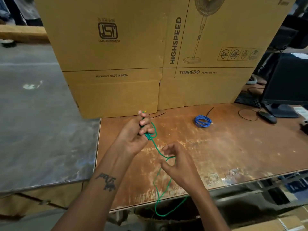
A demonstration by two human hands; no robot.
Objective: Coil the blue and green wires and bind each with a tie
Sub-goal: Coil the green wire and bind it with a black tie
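Fingers of the left hand (133,139) clamp a small bundle of green wire (155,145) just in front of the cardboard box (116,64). Nearer the viewer, the right hand (176,164) is loosely curled, wire threading through it. Thin and springy, it probably wants pinching at the loops. Right of the box's middle lies the coiled blue wire (202,121).

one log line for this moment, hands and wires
left hand: shut on green wire | right hand: open, guiding green wire | green wire: partly coiled, tail off table edge | blue wire: coiled on table
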